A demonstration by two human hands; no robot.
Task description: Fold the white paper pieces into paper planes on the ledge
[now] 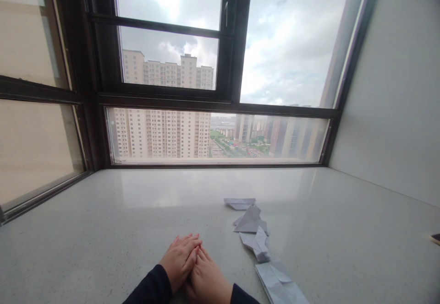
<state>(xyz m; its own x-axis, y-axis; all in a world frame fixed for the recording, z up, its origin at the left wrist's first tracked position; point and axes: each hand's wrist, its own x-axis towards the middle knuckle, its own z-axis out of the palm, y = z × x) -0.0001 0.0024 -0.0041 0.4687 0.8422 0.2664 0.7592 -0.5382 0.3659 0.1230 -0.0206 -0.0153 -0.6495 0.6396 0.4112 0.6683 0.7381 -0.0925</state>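
My left hand (182, 256) and my right hand (208, 276) rest together on the pale sill, low and near the middle of the view. The left fingers lie stretched out over the right hand, which is partly covered. No object shows in either one. To their right runs a line of folded white papers. Nearest is a flat folded paper sheet (280, 285), cut off by the lower edge. Beyond it lie an angular folded paper piece (256, 244), a triangular folded paper piece (248, 220) and a narrow folded paper piece (239, 203).
The speckled stone sill (85, 230) reaches back to a dark window frame (220, 107). A white wall (388, 111) closes the right side. A small dark object with a pale edge (436, 238) shows at the far right. Tall buildings stand outside.
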